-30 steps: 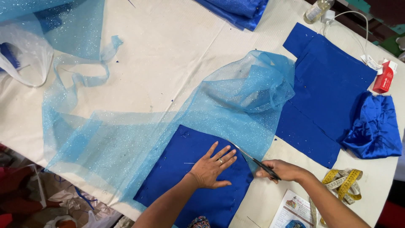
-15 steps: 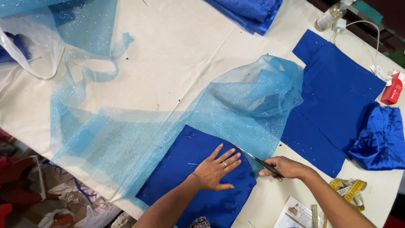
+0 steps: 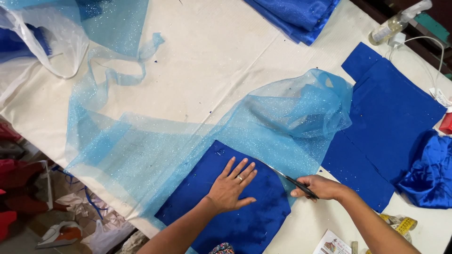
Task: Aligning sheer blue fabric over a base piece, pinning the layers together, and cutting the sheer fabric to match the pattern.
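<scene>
Cream cloth-covered worktable [image 3: 212,61]: one sheer glittery light-blue tulle sheet [image 3: 197,136], two flat dark-blue felt panels, near one [image 3: 245,211] under left hand [image 3: 230,188], fingers spread flat; right hand [image 3: 318,187] closed around one pair of black-handled scissors [image 3: 289,179], blades at near panel's upper edge; far panel [image 3: 386,122] beside one crumpled blue satin piece [image 3: 431,171]

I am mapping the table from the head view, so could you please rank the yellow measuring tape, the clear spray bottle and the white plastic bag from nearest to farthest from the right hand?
From the right hand:
1. Yellow measuring tape, just beyond it at the table's near edge.
2. Clear spray bottle, far corner above it.
3. White plastic bag, opposite far end of the table.
</scene>
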